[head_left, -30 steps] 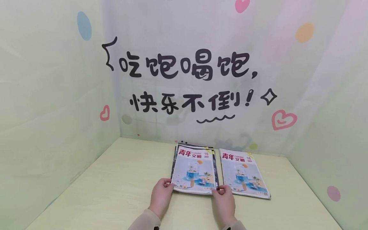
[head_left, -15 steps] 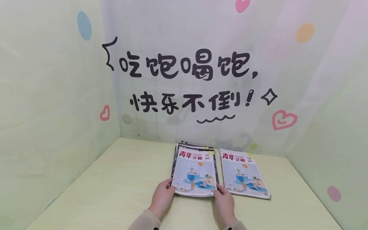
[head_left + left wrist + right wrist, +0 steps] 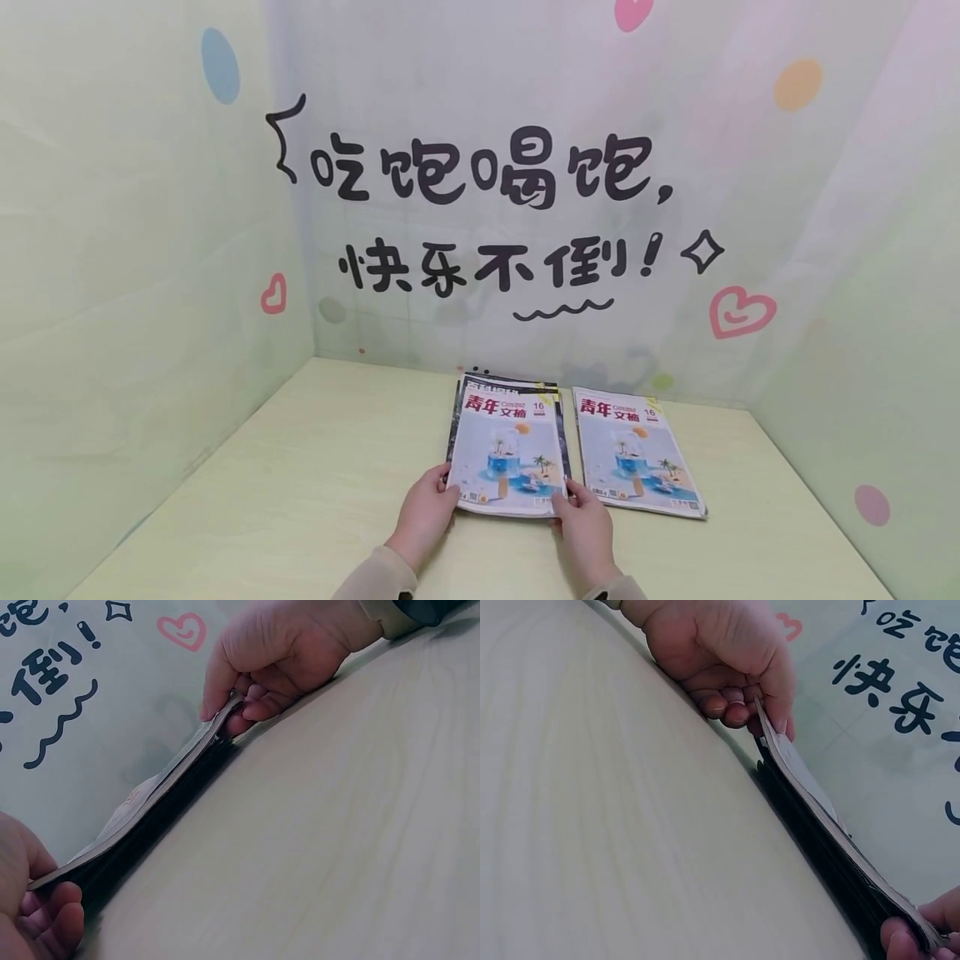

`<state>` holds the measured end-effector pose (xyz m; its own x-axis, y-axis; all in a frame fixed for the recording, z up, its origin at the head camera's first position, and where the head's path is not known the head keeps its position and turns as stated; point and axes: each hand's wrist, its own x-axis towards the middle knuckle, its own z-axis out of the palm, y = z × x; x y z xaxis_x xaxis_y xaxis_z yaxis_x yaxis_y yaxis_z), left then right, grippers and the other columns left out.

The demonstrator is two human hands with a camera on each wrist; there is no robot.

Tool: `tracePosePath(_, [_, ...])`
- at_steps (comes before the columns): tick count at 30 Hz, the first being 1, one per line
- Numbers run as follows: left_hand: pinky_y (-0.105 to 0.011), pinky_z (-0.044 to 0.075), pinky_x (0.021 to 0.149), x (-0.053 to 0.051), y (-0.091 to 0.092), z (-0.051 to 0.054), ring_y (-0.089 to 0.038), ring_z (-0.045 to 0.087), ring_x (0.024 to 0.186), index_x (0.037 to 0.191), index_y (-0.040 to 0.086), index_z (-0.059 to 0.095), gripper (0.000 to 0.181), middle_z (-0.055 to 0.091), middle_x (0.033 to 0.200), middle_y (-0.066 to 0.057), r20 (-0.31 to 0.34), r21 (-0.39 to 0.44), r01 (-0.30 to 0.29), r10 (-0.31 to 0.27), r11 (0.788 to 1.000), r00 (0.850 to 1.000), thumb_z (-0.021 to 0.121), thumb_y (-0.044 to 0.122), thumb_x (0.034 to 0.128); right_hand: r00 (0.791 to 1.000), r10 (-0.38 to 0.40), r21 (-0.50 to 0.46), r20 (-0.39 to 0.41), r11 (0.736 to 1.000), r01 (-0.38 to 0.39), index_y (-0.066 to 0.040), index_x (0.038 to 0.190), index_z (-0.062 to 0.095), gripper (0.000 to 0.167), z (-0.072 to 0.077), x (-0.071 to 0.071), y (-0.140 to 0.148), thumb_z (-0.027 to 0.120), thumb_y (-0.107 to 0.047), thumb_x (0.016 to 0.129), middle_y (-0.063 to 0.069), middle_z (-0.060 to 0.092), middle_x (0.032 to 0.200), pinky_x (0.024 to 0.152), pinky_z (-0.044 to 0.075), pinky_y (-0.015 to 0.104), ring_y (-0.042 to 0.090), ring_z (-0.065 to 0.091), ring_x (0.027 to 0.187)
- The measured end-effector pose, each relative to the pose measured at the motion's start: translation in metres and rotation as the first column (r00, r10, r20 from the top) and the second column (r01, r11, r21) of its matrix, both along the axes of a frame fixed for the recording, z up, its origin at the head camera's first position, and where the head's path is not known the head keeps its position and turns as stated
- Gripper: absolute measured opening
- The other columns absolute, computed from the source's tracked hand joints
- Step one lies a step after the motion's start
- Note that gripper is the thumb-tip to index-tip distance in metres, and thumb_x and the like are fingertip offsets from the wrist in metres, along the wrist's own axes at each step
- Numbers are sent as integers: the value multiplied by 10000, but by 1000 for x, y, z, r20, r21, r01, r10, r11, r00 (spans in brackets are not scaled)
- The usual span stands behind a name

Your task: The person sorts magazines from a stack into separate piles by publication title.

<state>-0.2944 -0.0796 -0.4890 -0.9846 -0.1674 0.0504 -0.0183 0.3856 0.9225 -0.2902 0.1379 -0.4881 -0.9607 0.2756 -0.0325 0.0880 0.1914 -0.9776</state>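
A magazine (image 3: 504,454) with a blue popsicle on its cover lies over a darker magazine (image 3: 452,433), whose title strip shows past the far edge. My left hand (image 3: 426,512) pinches the near left corner of the top magazine, thumb above and fingers curled beneath. At the near right corner my right hand (image 3: 585,525) grips it the same way. Both wrist views show the held near edge (image 3: 161,784) raised off the table, with a dark band below it. In the right wrist view, part of my right hand (image 3: 922,930) is cut off by the frame.
Just right of the held one lies another magazine (image 3: 637,458) with the same cover, close to my right hand. The pale wooden table (image 3: 247,500) meets a printed cloth wall (image 3: 510,342) behind and cloth at both sides.
The top magazine has shifted slightly toward me, uncovering more of the dark magazine's title. Both hands have closed in around its near corners. The magazine at the right has not moved.
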Motion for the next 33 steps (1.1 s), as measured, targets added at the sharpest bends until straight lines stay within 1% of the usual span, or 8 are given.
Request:
tracePosePath(4, [-277, 456, 455, 2, 1, 0, -146, 511, 509, 1384, -71, 431, 525, 507, 740, -59, 14, 43, 12, -13, 999, 1000, 525, 88, 892, 1000, 23, -61, -11, 998, -24, 142, 1333, 452, 507, 2, 2, 0, 597, -41, 883, 103, 586, 811, 507, 501, 249, 151, 589, 581])
tracePosePath(8, [-291, 481, 427, 4, 1, 2, -158, 532, 491, 1413, -91, 371, 562, 553, 760, -86, 26, 110, 55, -58, 992, 998, 505, 72, 893, 998, 54, -115, -11, 992, -55, 159, 1341, 425, 511, 4, 4, 1, 569, -18, 884, 139, 626, 867, 513, 517, 265, 168, 610, 590])
tracePosePath(11, [-307, 503, 433, 5, 0, 4, -172, 561, 507, 1430, -93, 335, 577, 594, 819, -102, 29, 140, 90, -95, 986, 995, 498, 61, 898, 997, 76, -138, 3, 988, -74, 161, 1355, 399, 523, 4, 4, 2, 546, 6, 877, 171, 642, 911, 526, 534, 281, 183, 626, 602])
tracePosePath(16, [-317, 529, 474, 3, 0, 4, -177, 597, 545, 1441, -90, 310, 571, 605, 852, -120, 53, 170, 113, -124, 979, 991, 484, 36, 912, 996, 78, -134, 31, 988, -74, 145, 1373, 379, 541, 3, 3, 2, 518, 51, 858, 181, 590, 901, 529, 541, 282, 183, 627, 595])
tracePosePath(21, [-324, 554, 552, 2, 0, 2, -192, 618, 614, 1448, -101, 268, 576, 608, 954, -162, 80, 287, 102, -130, 953, 988, 470, -7, 917, 996, 72, -136, 45, 989, -66, 131, 1387, 371, 550, 3, 3, 1, 503, 77, 856, 175, 555, 889, 518, 534, 270, 177, 618, 580])
tracePosePath(25, [-318, 559, 575, 2, 1, 1, -197, 618, 641, 1455, -93, 260, 574, 604, 1025, -189, 85, 366, 89, -129, 926, 988, 464, -17, 924, 998, 67, -191, 21, 980, -62, 127, 1394, 371, 565, 2, 4, 2, 499, 99, 845, 181, 527, 897, 522, 528, 255, 168, 599, 565])
tracePosePath(29, [-300, 555, 573, 2, 3, 1, -182, 607, 635, 1461, -97, 236, 579, 613, 1008, -192, 74, 419, 98, -141, 903, 987, 460, -17, 933, 999, 47, -248, -3, 968, -46, 131, 1390, 380, 561, 3, 4, 4, 496, 115, 841, 177, 514, 891, 527, 516, 236, 153, 579, 550])
tracePosePath(33, [-271, 541, 555, 3, 5, 2, -165, 592, 627, 1467, -89, 229, 583, 615, 971, -185, 70, 440, 95, -139, 893, 988, 459, -11, 938, 1000, 25, -272, 0, 962, -24, 129, 1386, 389, 549, 4, 4, 4, 493, 116, 847, 169, 527, 898, 536, 513, 230, 142, 570, 554])
